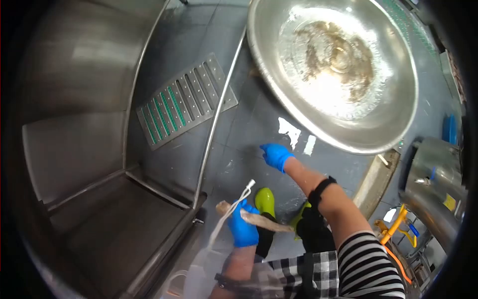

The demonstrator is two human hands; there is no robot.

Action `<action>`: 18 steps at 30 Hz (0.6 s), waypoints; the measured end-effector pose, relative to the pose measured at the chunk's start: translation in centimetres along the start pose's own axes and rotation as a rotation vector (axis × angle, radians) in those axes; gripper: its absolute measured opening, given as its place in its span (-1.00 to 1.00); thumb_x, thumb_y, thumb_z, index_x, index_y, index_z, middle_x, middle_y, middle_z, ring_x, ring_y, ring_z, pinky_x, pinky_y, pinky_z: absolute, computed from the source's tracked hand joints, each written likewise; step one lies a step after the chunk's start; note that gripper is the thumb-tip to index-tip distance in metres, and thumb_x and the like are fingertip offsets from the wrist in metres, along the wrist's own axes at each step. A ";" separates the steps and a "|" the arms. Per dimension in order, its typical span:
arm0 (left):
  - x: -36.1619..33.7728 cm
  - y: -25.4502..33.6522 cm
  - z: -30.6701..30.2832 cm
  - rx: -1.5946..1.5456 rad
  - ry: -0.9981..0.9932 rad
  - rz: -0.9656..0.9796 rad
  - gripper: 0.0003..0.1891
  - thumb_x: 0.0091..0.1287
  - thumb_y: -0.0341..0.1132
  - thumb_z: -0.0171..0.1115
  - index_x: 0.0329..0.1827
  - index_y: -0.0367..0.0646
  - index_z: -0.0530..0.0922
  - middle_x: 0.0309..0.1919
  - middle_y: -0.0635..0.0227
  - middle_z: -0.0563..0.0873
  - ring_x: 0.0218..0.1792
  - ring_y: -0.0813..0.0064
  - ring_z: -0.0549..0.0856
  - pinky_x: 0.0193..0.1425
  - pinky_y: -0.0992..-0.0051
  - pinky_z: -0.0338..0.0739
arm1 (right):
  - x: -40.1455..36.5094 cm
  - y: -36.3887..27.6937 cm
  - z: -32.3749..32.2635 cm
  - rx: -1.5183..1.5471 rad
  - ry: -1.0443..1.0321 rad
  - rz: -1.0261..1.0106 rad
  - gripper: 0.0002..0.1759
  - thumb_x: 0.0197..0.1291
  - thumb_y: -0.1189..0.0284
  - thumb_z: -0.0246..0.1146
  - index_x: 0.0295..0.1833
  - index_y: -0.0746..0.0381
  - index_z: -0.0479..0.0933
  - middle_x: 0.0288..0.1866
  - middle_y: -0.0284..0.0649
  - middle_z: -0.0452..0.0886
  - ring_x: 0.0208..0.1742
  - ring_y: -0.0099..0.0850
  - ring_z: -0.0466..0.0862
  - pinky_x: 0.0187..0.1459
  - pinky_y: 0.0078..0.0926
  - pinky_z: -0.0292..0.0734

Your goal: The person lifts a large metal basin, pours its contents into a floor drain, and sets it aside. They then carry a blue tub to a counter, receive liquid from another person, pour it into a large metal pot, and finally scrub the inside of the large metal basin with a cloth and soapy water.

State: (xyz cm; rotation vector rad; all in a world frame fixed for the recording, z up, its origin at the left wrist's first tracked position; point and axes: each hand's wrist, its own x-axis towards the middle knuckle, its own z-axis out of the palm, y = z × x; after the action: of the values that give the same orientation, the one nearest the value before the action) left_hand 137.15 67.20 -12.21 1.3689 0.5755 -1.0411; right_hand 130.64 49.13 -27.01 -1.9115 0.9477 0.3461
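My left hand [243, 230], in a blue glove, is closed around a long pale-brown thing [264, 221] that tapers to the right; its exact kind I cannot make out. A twisted white cord [234, 207] with a small white end runs past the same hand, and a see-through plastic sheet or bag hangs below it. Also gloved in blue, my right hand [277, 156] is stretched out over the floor, fingers pointing left and nothing visible in them. Beyond it stands a large round metal basin [323, 122] with shallow water and brown residue inside.
A metal-framed steel unit [114, 214] fills the left side. On the grey tiled floor lies a slotted drain grate [189, 102]. Green boots [265, 202] are below me. At right are a steel vessel [433, 174], a yellow-orange pipe fitting [395, 226] and a blue container [449, 129].
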 end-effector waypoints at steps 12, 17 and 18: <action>3.3 4.6 -3.3 0.442 0.032 0.109 -0.68 0.19 -0.04 -0.01 -0.29 -0.15 0.39 -0.59 0.40 0.39 -0.52 0.48 0.44 -0.41 0.49 0.40 | 23.6 -2.8 2.5 -0.702 0.577 -0.354 -0.57 0.00 0.47 0.05 0.07 0.23 0.28 -0.05 -0.18 0.44 -0.01 -0.24 0.44 -0.02 -0.36 0.32; 3.0 4.8 -0.8 0.272 0.247 0.076 -0.61 0.14 0.03 0.02 -0.28 -0.15 0.37 -0.57 0.39 0.36 -0.55 0.51 0.43 -0.50 0.49 0.39 | 22.6 -3.6 4.3 -0.631 0.470 -0.262 -0.82 -0.02 0.47 0.06 -0.23 0.20 0.40 -0.34 -0.22 0.52 -0.21 -0.29 0.52 -0.20 -0.41 0.34; 2.6 4.9 -0.1 0.275 0.224 0.056 -0.68 0.15 -0.05 0.02 -0.31 -0.17 0.39 -0.57 0.39 0.38 -0.52 0.50 0.44 -0.44 0.49 0.39 | 21.4 -2.8 5.8 -0.650 0.524 -0.285 -0.79 -0.02 0.48 0.04 -0.19 0.22 0.39 -0.34 -0.21 0.51 -0.21 -0.33 0.50 -0.22 -0.41 0.33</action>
State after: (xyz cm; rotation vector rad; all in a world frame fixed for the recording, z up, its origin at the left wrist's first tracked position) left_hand 142.58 66.05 -11.88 1.7494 0.5686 -0.9530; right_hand 147.67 44.66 -40.71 -2.7842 0.9366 -0.0393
